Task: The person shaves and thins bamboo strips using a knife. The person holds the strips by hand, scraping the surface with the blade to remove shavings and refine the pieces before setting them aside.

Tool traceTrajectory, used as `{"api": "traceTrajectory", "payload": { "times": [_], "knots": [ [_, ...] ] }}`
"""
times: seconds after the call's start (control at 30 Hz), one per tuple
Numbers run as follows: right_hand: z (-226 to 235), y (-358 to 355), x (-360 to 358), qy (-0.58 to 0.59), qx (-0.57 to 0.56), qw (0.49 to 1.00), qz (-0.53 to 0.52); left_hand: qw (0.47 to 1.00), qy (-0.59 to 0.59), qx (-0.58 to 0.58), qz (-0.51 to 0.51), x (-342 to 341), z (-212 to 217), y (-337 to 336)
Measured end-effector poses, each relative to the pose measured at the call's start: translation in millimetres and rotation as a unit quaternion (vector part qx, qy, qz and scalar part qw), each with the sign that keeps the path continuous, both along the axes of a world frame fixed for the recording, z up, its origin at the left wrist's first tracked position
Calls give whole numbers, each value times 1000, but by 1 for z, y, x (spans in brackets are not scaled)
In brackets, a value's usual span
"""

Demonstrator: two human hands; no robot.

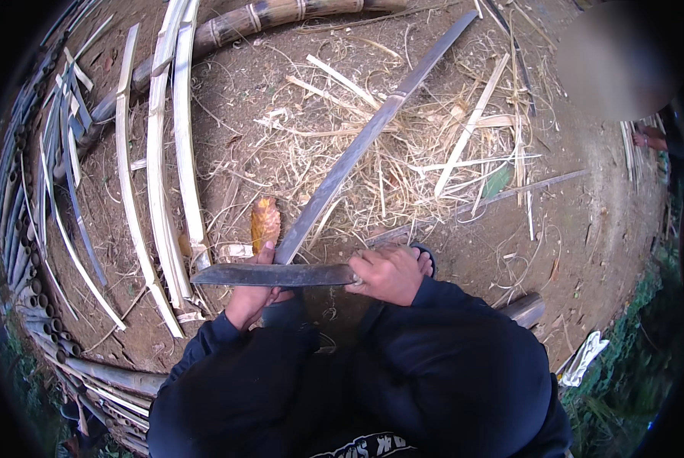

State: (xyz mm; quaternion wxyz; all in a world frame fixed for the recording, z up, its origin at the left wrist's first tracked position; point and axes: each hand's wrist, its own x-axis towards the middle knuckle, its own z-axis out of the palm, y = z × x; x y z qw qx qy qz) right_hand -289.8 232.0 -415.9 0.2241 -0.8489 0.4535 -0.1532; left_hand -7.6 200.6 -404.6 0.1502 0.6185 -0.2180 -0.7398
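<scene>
My right hand [391, 273] is closed round the handle of a machete. Its long dark blade [281, 275] points left and lies crosswise over the near end of a split bamboo strip [342, 164]. That strip, grey on its visible face, slants away to the far right over the shavings. My left hand [250, 300] grips its near end, thumb up beside the strip; the blade covers part of these fingers. Whether the edge touches the strip I cannot tell. A curled orange-brown leaf [265, 223] lies just beyond my left thumb.
Bamboo shavings [380, 160] litter the dirt ahead. Pale split strips [157, 153] lie at left, crossing a thick bamboo pole [243, 24]. Stacked bamboo poles [33, 298] line the left edge. A cut bamboo end [526, 309] is at right. Another person's hand [649, 138] shows far right.
</scene>
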Motion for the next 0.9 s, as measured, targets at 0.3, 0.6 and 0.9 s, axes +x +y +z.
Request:
{"api": "traceTrajectory", "payload": {
  "times": [0.3, 0.6, 0.9],
  "knots": [
    [-1, -39, -57, 19, 112, 960, -254, 1000, -3, 10, 5, -11, 15, -6],
    [-19, -63, -83, 51, 101, 942, -315, 1000, -15, 16, -20, 3, 12, 7],
    [-26, -51, -88, 68, 30, 976, -203, 998, -29, 41, -36, 16, 9, 17]
  ]
}}
